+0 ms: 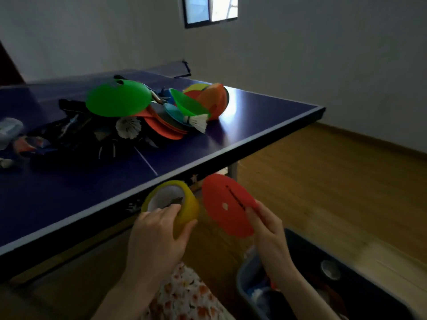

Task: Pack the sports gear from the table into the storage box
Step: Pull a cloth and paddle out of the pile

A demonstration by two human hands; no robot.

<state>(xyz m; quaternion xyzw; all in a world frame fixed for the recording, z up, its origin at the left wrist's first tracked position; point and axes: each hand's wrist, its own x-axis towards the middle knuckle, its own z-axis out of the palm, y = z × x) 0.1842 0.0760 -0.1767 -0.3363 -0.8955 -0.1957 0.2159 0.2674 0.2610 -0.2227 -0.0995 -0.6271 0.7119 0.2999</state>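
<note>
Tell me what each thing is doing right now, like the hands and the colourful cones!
left hand: grips the yellow cone, off the table.
right hand: pinches the red cone by its edge, tilted, above the floor.
big green cone: lying tilted on top of the pile.
shuttlecock: lying on its side on the table.
storage box: open, with things already inside.
</note>
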